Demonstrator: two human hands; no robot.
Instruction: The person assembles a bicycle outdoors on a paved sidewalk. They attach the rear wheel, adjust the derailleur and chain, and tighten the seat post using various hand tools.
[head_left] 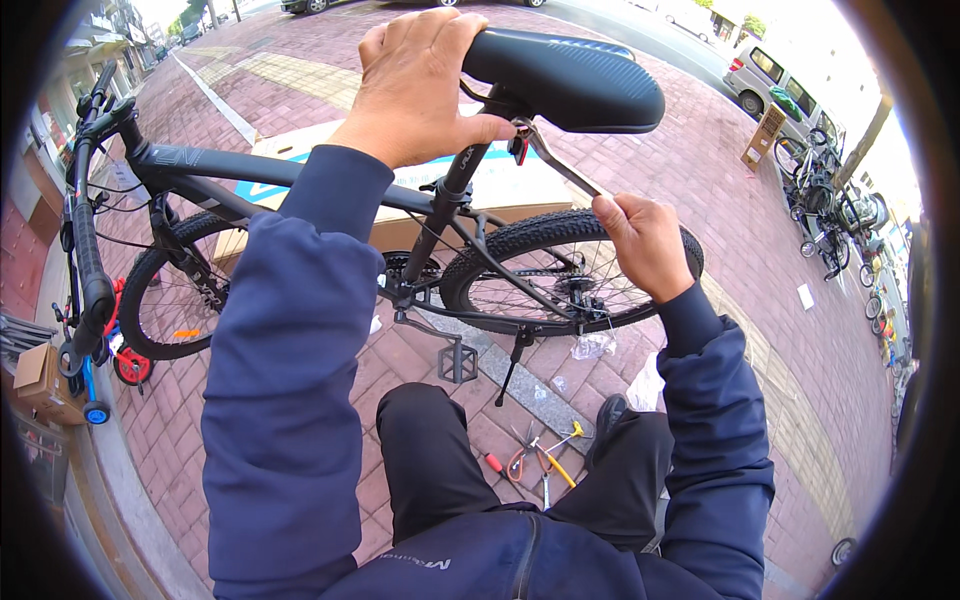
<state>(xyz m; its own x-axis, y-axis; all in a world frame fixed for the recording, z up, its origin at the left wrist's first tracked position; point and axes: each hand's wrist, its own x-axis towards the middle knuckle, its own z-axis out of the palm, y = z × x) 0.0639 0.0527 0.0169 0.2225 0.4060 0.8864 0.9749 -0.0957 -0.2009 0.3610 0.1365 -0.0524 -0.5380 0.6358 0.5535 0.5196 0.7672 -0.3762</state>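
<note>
A dark grey bicycle [225, 172] stands on its kickstand in front of me, handlebar to the left and rear wheel [560, 240] to the right. My left hand [412, 95] grips the nose end of the black saddle [570, 85], its thumb resting by the clamp under it. My right hand [645, 240] is closed round the lower end of a silver wrench [560, 163]. The wrench's upper end meets the saddle clamp at the top of the seatpost [460, 180]. A small red-and-black piece [520, 148] hangs just below that clamp.
Pliers, a red-handled tool and other hand tools [530, 460] lie on the brick paving between my legs. A large flat cardboard box [330, 140] lies behind the bicycle. Parked bikes [830, 200] and a van [775, 80] stand at right, a small carton [45, 385] at left.
</note>
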